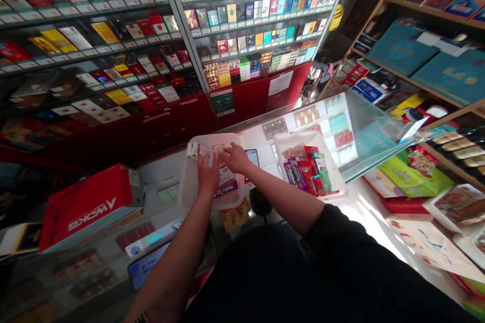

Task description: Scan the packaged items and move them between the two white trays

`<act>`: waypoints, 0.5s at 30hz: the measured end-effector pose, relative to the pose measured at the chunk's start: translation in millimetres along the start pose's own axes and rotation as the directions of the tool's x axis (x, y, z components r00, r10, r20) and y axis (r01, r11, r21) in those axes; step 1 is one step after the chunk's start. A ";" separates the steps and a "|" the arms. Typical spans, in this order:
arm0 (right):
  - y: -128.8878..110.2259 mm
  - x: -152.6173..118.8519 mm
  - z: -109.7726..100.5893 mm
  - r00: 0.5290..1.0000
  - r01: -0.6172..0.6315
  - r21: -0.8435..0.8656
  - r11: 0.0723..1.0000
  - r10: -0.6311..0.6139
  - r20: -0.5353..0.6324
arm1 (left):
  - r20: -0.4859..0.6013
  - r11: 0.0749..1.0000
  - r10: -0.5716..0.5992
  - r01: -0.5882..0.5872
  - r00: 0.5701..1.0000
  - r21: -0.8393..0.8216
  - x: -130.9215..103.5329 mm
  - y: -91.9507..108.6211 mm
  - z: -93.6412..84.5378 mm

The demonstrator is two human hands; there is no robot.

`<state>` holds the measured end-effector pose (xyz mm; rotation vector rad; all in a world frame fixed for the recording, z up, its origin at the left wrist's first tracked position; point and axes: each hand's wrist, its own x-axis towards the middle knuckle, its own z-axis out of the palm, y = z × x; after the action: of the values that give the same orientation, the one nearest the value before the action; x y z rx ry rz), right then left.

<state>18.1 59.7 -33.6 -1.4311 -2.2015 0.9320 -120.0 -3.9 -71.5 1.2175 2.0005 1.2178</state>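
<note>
Both hands are over a white plastic tray (184, 189) on the glass counter. My left hand (208, 171) reaches in beside a small white-and-green packet (194, 150); its fingers are partly apart, and whether they grip anything is unclear. My right hand (235, 158) is at the tray's upper right, fingertips at a small orange-and-white packet (218, 149); its grip is too small to make out. Purple-wrapped packets (226, 187) lie in the tray below the hands. A phone (251, 157) lies just behind my right wrist.
A second white tray (343, 189) holds red, purple and green snack packets. A red box (91, 202) stands at the left. Glass counter edges (375, 161) run to the right. Shelves of small boxes (257, 10) rise behind. A lit screen (146, 267) lies near my left forearm.
</note>
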 end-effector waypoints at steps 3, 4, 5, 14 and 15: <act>-0.6 -4.0 -1.4 1.000 -0.022 0.005 1.000 0.022 -0.022 | -0.052 1.000 -0.014 0.015 0.999 0.014 -5.9 4.9 1.5; 0.1 -6.2 -3.4 0.999 -0.022 0.002 1.000 0.022 -0.027 | -0.046 1.000 0.002 -0.002 0.999 0.009 -7.2 7.3 2.0; 1.1 -8.9 -6.0 0.999 -0.021 -0.002 1.000 0.021 -0.033 | -0.037 1.000 0.020 -0.020 0.999 0.003 -8.3 10.2 2.6; 21.3 -51.2 -54.0 0.975 -0.104 0.052 0.993 0.112 -0.194 | 0.108 0.991 0.122 -0.115 0.987 -0.065 -25.2 52.7 29.3; 25.4 -57.9 -59.9 0.971 -0.105 0.055 0.993 0.115 -0.208 | 0.135 0.990 0.130 -0.121 0.982 -0.072 -29.1 58.4 34.0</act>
<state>96.2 34.3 -4.6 -1.5677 -1.9540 0.8160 -54.7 -2.9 -37.4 1.3756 1.7945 1.2099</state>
